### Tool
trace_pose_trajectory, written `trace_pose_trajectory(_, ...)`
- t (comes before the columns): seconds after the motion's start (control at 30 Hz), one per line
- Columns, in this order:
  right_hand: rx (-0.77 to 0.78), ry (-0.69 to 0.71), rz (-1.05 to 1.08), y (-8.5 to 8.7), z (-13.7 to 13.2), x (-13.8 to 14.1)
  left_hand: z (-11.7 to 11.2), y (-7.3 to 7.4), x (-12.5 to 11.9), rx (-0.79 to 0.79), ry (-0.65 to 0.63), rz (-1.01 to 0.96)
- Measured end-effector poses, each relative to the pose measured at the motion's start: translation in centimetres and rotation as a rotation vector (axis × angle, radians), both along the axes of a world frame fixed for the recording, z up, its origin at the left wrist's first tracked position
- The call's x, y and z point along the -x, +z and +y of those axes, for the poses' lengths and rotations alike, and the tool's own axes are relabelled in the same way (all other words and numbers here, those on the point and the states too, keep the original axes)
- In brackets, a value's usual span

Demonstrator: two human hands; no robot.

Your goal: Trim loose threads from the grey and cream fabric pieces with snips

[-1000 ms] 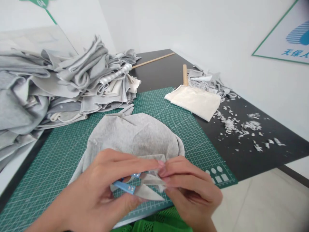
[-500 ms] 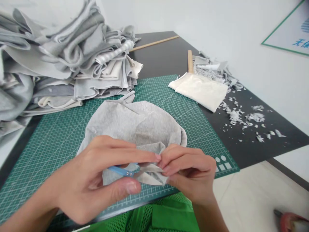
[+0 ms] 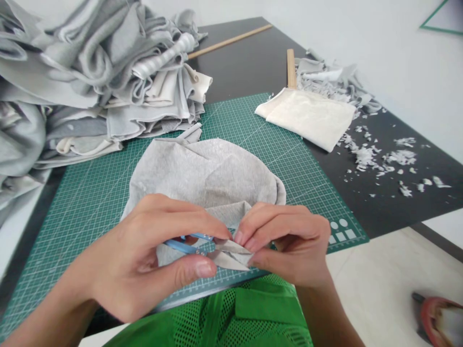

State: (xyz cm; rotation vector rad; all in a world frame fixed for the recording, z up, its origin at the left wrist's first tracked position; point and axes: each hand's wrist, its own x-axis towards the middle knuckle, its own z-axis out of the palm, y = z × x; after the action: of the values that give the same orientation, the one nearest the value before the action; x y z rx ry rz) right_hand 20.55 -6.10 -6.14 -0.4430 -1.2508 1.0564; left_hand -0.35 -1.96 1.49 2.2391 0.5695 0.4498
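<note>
Above grn mat (image 3: 90, 183), L hand (image 3: 123, 258) holds snips (image 3: 184, 247).

No lettering or number is legible on the green cutting mat (image 3: 311, 193), printed with a white grid and, at its near right corner, white circles (image 3: 343, 222) and squares (image 3: 350, 234), or on the green-edged sign (image 3: 448, 18), 1 corner showing, above the desk (image 3: 246, 62).

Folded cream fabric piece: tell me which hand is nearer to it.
Right. The right hand is in front of the folded cream fabric piece, apart from it; the left hand is also in front but farther off to the left.
</note>
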Motion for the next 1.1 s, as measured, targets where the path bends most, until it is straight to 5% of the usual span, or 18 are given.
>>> trace_pose_trajectory(1.1,0.003,0.061,-0.065,-0.13,-0.01,-0.13,-0.33,-0.61,0.18,0.046,0.089,-0.016)
